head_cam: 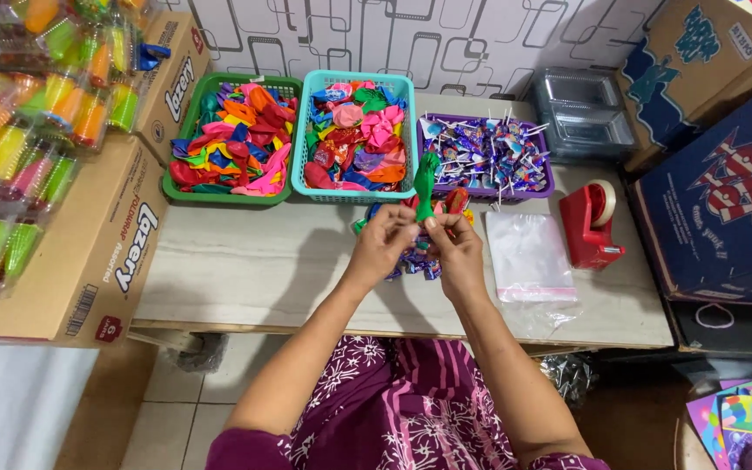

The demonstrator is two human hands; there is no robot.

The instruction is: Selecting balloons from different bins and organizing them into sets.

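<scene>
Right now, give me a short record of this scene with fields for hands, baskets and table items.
Left hand: pinching the green balloon
Right hand: pinching the same balloon's neck
Green basket: loose balloons, mixed colours
Teal basket: loose balloons too
Purple basket: wrapped lollipops
Table: clear zip bags, red tape dispenser

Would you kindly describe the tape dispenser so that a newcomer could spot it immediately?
Start at the pale table and look to its right end, past the purple basket of lollipops. The tape dispenser stands just right of the flat clear plastic bags. It is the only solid red block there, carrying a pale roll of tape.
</scene>
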